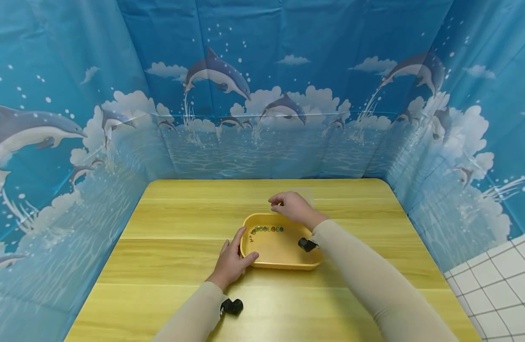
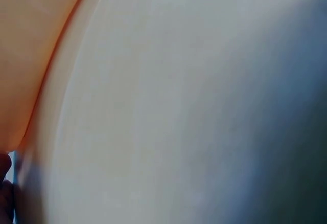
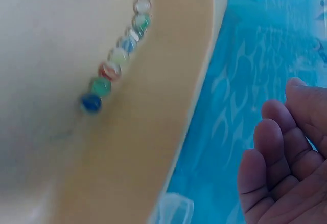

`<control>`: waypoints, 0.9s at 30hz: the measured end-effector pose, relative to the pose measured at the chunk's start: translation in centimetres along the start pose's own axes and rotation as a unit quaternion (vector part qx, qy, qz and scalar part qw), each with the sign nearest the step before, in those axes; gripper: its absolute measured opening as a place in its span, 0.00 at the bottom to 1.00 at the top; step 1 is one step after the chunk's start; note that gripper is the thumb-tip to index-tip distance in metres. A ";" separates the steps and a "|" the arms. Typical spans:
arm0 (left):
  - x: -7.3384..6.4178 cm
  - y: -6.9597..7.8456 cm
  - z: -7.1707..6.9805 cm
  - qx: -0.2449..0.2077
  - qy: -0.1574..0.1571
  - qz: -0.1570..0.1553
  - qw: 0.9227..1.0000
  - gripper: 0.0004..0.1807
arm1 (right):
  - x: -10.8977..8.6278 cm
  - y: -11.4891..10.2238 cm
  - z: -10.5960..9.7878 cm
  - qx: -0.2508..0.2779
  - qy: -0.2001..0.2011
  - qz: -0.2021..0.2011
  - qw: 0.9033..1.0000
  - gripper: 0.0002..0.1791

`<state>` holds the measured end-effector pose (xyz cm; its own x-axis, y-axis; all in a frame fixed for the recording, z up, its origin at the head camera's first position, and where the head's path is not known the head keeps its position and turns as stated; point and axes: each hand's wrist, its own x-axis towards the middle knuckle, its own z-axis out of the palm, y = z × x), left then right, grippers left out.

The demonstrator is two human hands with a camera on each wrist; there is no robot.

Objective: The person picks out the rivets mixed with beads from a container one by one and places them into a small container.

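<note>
A shallow yellow tray (image 1: 284,263) sits on the table. Inside it, a row of colourful glass marbles (image 1: 268,229) follows the far wall and bends round the left corner; a blue one (image 3: 91,103) ends the row in the right wrist view. My left hand (image 1: 232,262) holds the tray's near left corner, thumb over the rim and fingers along the outer left wall. Over the far rim hovers my right hand (image 1: 294,207), its fingers (image 3: 268,142) loosely bent and apart from the marbles. Nothing shows between them. The left wrist view is mostly a blurred pale surface.
A clear plastic container (image 1: 305,194) stands behind the tray, partly hidden by the right hand; its corner (image 3: 176,209) shows in the right wrist view. The wood-grain table (image 1: 168,228) has dolphin-print curtains (image 1: 254,152) behind it and at both sides.
</note>
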<state>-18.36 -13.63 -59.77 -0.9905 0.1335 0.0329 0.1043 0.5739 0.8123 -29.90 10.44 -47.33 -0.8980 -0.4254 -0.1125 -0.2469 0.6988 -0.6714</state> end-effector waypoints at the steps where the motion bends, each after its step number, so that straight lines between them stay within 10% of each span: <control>1: 0.0 0.0 0.0 -0.001 0.000 0.000 1.000 0.48 | 0.0 -0.2 0.3 -0.001 -0.002 -0.002 1.000 0.20; 27: -0.1 0.2 -0.2 -0.009 -0.005 0.023 1.000 0.48 | 0.8 -2.2 6.3 -0.014 -0.055 -0.028 0.998 0.15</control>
<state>-18.23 -13.72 -59.47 -0.9837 0.1678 0.0643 0.1478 0.5524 0.8203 -27.79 4.92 -50.57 -0.8372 -0.5242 -0.1558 -0.3076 0.6869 -0.6585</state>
